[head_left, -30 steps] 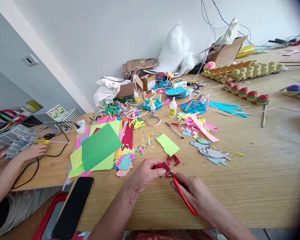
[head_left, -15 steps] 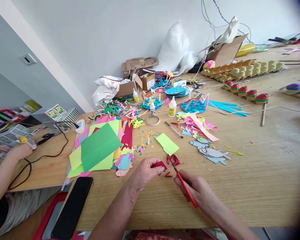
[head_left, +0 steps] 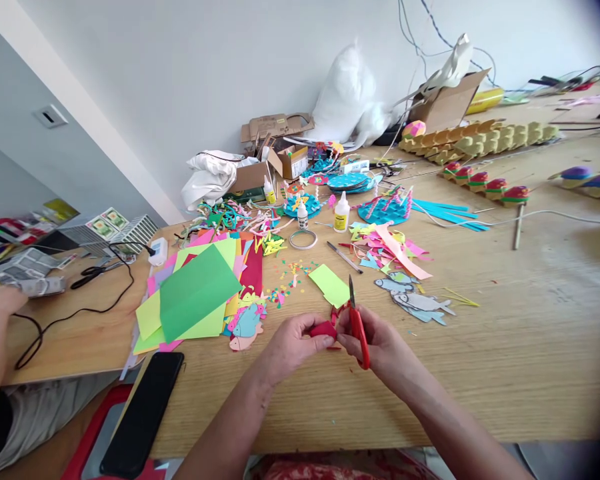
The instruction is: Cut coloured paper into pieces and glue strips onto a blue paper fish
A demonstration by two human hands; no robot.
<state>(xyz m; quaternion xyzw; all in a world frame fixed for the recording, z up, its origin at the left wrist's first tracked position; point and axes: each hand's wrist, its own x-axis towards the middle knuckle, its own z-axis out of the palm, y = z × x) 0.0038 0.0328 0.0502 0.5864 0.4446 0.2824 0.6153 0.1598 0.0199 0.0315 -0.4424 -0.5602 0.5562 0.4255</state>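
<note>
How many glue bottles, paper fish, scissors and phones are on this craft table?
Glue bottles: 3 (the others at and)
Paper fish: 3 (two grey, one blue and pink)
Scissors: 2 (red pair in the right hand, black pair far left)
Phones: 1
Total: 9

Bright, even daylight; soft shadows, edges warped, corners vignetted.
</note>
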